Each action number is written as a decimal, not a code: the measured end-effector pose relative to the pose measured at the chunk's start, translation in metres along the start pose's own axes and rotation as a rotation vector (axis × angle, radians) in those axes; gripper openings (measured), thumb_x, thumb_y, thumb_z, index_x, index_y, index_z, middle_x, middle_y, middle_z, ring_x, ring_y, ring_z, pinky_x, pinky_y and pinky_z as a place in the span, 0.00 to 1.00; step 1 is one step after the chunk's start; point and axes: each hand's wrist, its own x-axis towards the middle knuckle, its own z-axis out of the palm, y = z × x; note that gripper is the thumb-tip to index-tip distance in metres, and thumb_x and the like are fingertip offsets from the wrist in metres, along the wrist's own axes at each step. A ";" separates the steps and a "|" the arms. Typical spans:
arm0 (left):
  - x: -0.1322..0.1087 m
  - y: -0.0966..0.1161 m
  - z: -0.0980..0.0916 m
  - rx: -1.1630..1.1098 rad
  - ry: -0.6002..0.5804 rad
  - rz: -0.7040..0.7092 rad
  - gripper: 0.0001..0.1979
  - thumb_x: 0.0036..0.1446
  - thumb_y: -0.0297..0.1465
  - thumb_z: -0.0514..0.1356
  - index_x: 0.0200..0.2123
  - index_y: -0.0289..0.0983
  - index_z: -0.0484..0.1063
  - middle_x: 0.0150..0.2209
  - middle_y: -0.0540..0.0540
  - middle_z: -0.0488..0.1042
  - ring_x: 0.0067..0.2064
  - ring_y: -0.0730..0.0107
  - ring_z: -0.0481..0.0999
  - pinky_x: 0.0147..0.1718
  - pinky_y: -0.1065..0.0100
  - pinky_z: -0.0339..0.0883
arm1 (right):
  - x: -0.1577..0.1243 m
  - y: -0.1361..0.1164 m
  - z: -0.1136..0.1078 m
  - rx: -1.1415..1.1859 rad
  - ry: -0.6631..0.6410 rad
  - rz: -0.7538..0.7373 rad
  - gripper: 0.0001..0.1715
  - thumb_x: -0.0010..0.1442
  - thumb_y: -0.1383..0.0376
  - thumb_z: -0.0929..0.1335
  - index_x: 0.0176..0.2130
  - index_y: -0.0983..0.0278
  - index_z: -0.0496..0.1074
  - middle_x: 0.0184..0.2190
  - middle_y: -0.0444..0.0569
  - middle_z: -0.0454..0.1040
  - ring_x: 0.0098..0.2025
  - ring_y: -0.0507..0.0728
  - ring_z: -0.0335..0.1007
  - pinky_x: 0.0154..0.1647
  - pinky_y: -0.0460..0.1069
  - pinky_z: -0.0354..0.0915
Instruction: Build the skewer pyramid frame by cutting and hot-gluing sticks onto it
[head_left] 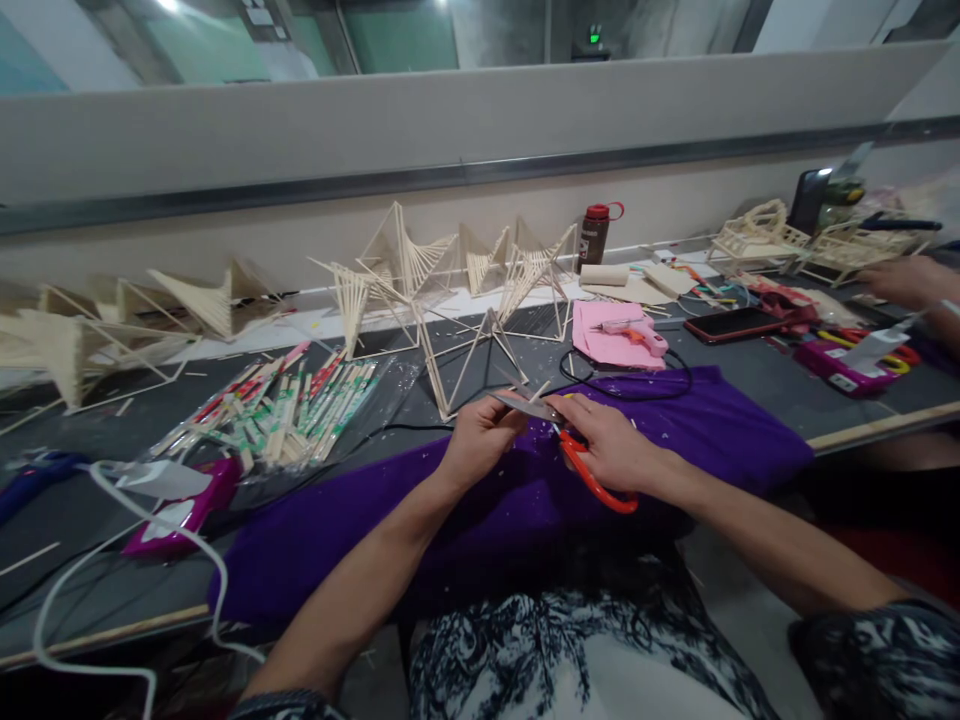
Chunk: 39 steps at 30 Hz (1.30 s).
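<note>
My right hand [600, 440] is closed around a pair of scissors [598, 482] with orange-red handles, gripping them up near the pivot. The metal blades point left, over the fingers of my left hand [484, 435]. Those left fingers are pinched together, and what they hold is hidden. A short pale wooden stick [539, 391] shows just behind the blades, between both hands. Below them a purple cloth [360, 520] covers the table edge and my lap, dotted with small pale scraps. Right beyond my hands stands a stick frame model [439, 365] with fanned, twisted surfaces.
More stick models [71, 350] stand at left, near packs of wooden sticks [300, 405]. A pink glue gun [634, 335] lies on pink sheets, its black cable looping nearby. Magenta power strips [184, 510] flank me. A red-capped bottle [593, 240] stands behind; another person's hand [911, 280] is at right.
</note>
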 end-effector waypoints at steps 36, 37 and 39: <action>-0.004 0.006 -0.007 0.168 0.049 0.139 0.11 0.54 0.36 0.60 0.26 0.34 0.72 0.20 0.52 0.67 0.21 0.80 0.61 0.21 0.76 0.55 | 0.004 -0.012 -0.006 0.004 0.037 -0.020 0.40 0.49 0.53 0.70 0.57 0.62 0.57 0.44 0.52 0.66 0.42 0.59 0.63 0.43 0.55 0.62; -0.005 0.007 -0.007 0.170 0.053 0.138 0.11 0.54 0.36 0.59 0.27 0.34 0.73 0.20 0.52 0.67 0.21 0.80 0.61 0.21 0.76 0.55 | 0.004 -0.012 -0.006 0.001 0.035 -0.022 0.40 0.49 0.53 0.70 0.57 0.62 0.56 0.45 0.52 0.66 0.42 0.59 0.63 0.43 0.55 0.62; -0.005 0.009 -0.007 0.173 0.068 0.139 0.11 0.54 0.36 0.59 0.27 0.34 0.73 0.20 0.52 0.67 0.21 0.79 0.61 0.21 0.76 0.55 | 0.005 -0.013 -0.007 -0.004 0.035 -0.027 0.41 0.49 0.52 0.70 0.57 0.63 0.56 0.45 0.53 0.66 0.43 0.59 0.62 0.43 0.56 0.62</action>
